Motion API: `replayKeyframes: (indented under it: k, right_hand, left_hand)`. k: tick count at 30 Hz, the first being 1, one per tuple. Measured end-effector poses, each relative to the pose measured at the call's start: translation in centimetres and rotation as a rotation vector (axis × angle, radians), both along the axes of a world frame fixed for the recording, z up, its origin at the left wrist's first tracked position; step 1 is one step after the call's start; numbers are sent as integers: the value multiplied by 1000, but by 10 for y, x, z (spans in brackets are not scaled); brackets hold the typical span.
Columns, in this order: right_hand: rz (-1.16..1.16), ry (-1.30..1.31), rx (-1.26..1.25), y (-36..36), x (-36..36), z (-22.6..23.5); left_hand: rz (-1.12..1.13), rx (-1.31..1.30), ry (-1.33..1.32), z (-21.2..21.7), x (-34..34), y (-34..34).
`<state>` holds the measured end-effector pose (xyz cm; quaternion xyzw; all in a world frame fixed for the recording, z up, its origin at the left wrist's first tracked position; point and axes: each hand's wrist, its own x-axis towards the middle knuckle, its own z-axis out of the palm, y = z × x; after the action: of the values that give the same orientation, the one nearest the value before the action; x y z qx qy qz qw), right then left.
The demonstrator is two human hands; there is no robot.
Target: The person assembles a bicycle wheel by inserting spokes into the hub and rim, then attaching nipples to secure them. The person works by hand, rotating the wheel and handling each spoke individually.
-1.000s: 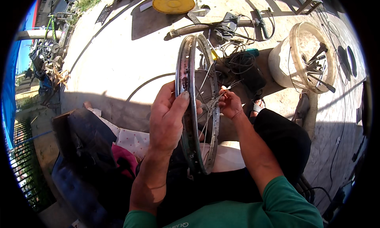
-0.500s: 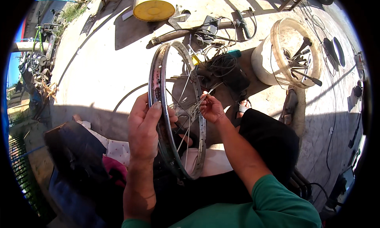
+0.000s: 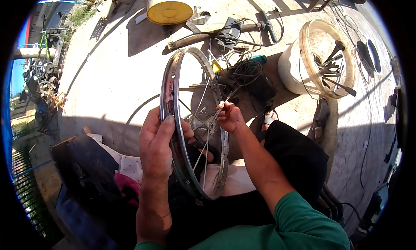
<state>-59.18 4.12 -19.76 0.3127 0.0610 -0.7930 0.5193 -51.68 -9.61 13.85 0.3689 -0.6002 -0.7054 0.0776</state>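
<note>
A worn metal bicycle wheel rim (image 3: 173, 91) stands upright and slightly tilted in front of me. My left hand (image 3: 157, 139) is closed round its left side, the thumb lying on the outer face. Inside the rim, several thin spokes (image 3: 207, 139) run toward a bundle near the middle. At the rim's right side, my right hand (image 3: 230, 116) pinches thin spokes, whose pale ends poke out above the fingertips. How many spokes the fingers hold is not clear. The hub area is partly hidden behind the spokes and rim.
A white bucket (image 3: 291, 70) holding several hand tools (image 3: 333, 70) stands at the right. Beyond the rim lie a tangled cable (image 3: 245, 72), a dark box and a metal tube (image 3: 190, 40). A yellow-ended container (image 3: 169, 13) is at the far side; bicycle parts (image 3: 43, 70) crowd the far left.
The rim has shifted slightly left against the ground, and the whole view has moved a little. Both hands keep their holds.
</note>
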Motion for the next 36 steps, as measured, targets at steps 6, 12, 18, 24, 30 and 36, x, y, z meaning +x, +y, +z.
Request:
replayKeyframes:
  k: [6, 12, 18, 24, 30, 36]
  right_hand:
    - [-43, -30, -66, 4, 1, -25]
    - [-87, -28, -77, 4, 2, -33]
    - [-153, -57, -48, 4, -2, -7]
    - [-81, 33, 86, 4, -3, -17]
    - [232, 218, 561, -1, -8, -8]
    - [492, 489, 899, 1, -21, 25]
  left_hand:
    - [-4, 5, 2, 3, -2, 2]
    - [-10, 3, 12, 2, -3, 2]
    - [-1, 0, 7, 2, -1, 1]
    - [-17, 4, 13, 2, -2, 3]
    - [-8, 17, 13, 0, 0, 2]
    - [-14, 58, 30, 0, 1, 0]
